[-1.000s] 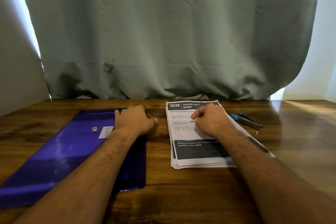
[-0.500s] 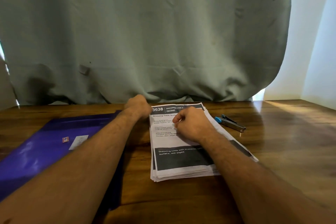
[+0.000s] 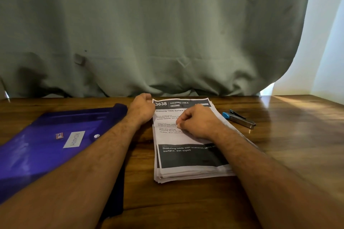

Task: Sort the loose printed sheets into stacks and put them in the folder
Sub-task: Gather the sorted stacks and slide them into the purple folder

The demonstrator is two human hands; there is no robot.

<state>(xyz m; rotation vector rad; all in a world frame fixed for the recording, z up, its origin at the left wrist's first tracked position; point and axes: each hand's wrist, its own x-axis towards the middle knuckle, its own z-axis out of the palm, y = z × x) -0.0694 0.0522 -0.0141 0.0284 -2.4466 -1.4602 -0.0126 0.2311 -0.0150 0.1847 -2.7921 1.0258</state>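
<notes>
A thick stack of printed sheets [image 3: 188,156] lies on the wooden table [image 3: 290,154], its top page headed "3638 DRESSING TABLE". My left hand [image 3: 142,108] is at the stack's far left corner, fingers curled against the paper edge. My right hand [image 3: 198,121] rests on the upper half of the top page, fingers curled, thumb and forefinger pinched together on the paper. A shiny purple folder [image 3: 42,147] with a white label and a snap button lies flat to the left, partly under my left forearm.
A stapler [image 3: 240,118] with a blue end lies just right of the stack. A grey-green curtain [image 3: 149,33] hangs along the table's far edge. A bright white wall stands at the right.
My left hand has left the folder and moved right to the stack's far left corner. My right forefinger has curled in against the thumb. The view has shifted left to right.
</notes>
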